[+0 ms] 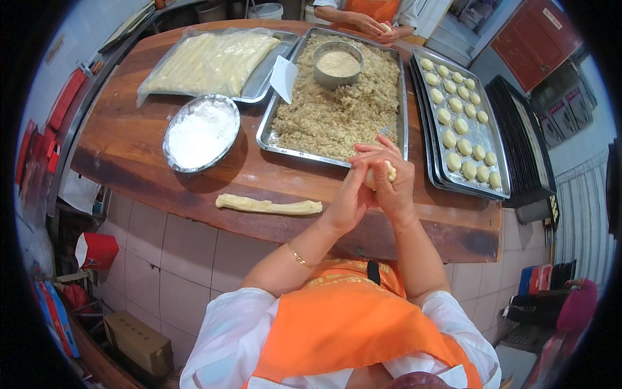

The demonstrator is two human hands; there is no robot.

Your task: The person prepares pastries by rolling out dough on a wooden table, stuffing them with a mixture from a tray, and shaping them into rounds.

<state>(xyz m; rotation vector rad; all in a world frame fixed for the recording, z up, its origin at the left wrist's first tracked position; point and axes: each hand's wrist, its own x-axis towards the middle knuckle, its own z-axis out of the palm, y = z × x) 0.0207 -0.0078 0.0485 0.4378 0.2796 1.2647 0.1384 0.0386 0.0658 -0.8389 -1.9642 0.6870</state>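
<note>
at five o'clock from filling tray [303, 153], our left grip [352, 194] and right grip [396, 188] clasp dough ball [391, 172]; over-squeezing could split it.

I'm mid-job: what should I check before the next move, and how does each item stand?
1. Dough piece held: ok, between the left hand and right hand.
2. Dough piece evenly shaped: cannot tell, fingers hide much of it.
3. Dough strip on the table: ok, near the left forearm.
4. Flour in its bowl: ok, heaped.
5. White scraper off the filling tray: not ok, it overlaps the left rim.
</note>
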